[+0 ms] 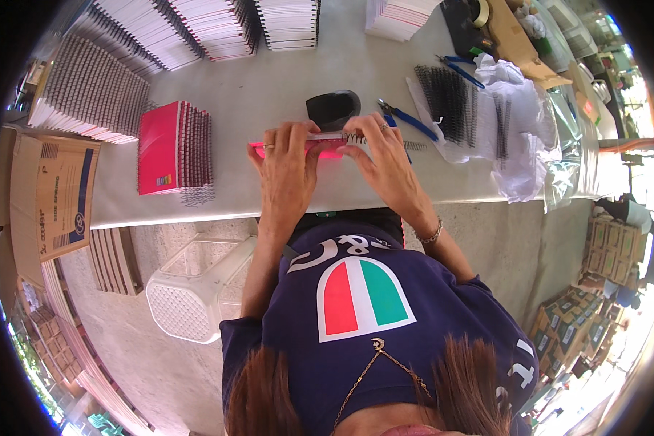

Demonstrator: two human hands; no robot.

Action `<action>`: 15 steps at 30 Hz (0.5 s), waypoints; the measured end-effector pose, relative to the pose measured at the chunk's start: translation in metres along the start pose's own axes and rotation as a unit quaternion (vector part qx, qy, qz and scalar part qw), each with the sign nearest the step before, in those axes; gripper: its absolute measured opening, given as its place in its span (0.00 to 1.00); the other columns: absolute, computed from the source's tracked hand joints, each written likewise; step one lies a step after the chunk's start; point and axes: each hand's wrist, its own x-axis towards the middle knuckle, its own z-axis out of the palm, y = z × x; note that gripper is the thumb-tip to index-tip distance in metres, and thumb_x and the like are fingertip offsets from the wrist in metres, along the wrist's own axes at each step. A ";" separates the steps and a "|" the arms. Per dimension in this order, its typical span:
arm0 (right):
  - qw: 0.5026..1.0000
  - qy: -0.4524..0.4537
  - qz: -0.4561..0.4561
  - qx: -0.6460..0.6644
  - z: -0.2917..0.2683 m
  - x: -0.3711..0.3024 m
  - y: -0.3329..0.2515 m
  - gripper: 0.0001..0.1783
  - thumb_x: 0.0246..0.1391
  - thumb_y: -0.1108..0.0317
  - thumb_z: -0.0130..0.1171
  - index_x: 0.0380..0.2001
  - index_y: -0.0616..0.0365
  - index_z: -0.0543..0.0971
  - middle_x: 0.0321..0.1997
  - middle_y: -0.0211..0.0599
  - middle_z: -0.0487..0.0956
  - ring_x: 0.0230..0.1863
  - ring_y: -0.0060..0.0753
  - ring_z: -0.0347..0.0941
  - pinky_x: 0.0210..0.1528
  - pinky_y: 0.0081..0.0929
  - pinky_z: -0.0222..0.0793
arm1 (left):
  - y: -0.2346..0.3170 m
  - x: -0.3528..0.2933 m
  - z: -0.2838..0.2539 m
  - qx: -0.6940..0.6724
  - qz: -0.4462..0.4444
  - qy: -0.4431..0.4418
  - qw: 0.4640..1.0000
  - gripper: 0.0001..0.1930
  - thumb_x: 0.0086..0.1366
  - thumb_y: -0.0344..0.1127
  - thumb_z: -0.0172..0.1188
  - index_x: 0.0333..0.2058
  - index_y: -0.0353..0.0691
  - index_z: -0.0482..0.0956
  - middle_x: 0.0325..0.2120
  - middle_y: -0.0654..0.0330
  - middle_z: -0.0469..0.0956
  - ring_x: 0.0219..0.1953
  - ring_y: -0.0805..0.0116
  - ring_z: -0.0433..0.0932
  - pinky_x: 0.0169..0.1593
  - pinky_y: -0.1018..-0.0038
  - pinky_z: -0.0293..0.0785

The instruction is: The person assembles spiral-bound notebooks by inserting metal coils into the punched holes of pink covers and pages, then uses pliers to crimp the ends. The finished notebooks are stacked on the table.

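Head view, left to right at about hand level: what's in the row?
Brown cardboard box → stack of pink-red spiral notebooks → bare left hand → bare right hand → bundle of black wire coils → clear plastic wrapping.

Left hand (287, 156): back up; fingers bent, tips away from the body; thumb out toward the other hand; gripping
Right hand (380, 156): angled inward, leftward; fingers arched, thumb on the near side; pinching
Left forearm (264, 254): bare; reaching nearly straight ahead
Right forearm (443, 247): bare; slanting forward and left
Spacing: hands level; near each other
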 end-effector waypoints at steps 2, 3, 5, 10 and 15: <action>1.000 -0.019 0.008 -0.010 0.002 -0.001 0.003 0.08 0.61 0.64 0.55 0.39 0.56 0.74 0.39 0.37 0.75 0.44 0.44 0.72 0.48 0.38 0.60 | -0.003 -0.003 0.002 -0.077 -0.012 0.079 0.994 0.21 0.56 0.35 0.69 0.48 0.46 0.73 0.49 0.56 0.68 0.52 0.53 0.66 0.56 0.51 0.59; 1.000 -0.003 0.003 -0.013 0.002 0.000 0.002 0.08 0.61 0.64 0.56 0.39 0.56 0.74 0.39 0.37 0.76 0.44 0.44 0.72 0.48 0.38 0.61 | -0.004 -0.004 0.005 -0.115 -0.018 0.118 0.986 0.25 0.55 0.35 0.71 0.50 0.45 0.72 0.51 0.53 0.66 0.53 0.51 0.65 0.56 0.52 0.59; 0.999 0.027 -0.007 -0.019 0.003 0.004 -0.002 0.08 0.61 0.63 0.56 0.38 0.56 0.74 0.39 0.37 0.76 0.44 0.44 0.72 0.47 0.38 0.61 | -0.004 -0.005 0.013 -0.121 -0.051 0.199 0.971 0.32 0.51 0.34 0.74 0.53 0.42 0.69 0.52 0.50 0.65 0.56 0.50 0.63 0.57 0.55 0.59; 0.998 -0.020 -0.034 -0.050 0.006 0.001 -0.001 0.09 0.60 0.67 0.57 0.42 0.58 0.76 0.43 0.39 0.75 0.46 0.44 0.70 0.51 0.36 0.62 | -0.021 -0.016 0.029 -0.169 -0.067 0.163 0.970 0.37 0.48 0.35 0.77 0.53 0.36 0.64 0.51 0.47 0.63 0.52 0.49 0.63 0.55 0.56 0.63; 0.993 -0.109 -0.050 0.002 -0.008 0.015 0.028 0.19 0.59 0.58 0.60 0.48 0.56 0.75 0.50 0.47 0.73 0.52 0.52 0.67 0.54 0.42 0.63 | -0.043 -0.016 0.024 -0.179 -0.027 0.122 0.976 0.36 0.45 0.39 0.79 0.47 0.37 0.64 0.43 0.51 0.65 0.49 0.51 0.65 0.51 0.58 0.65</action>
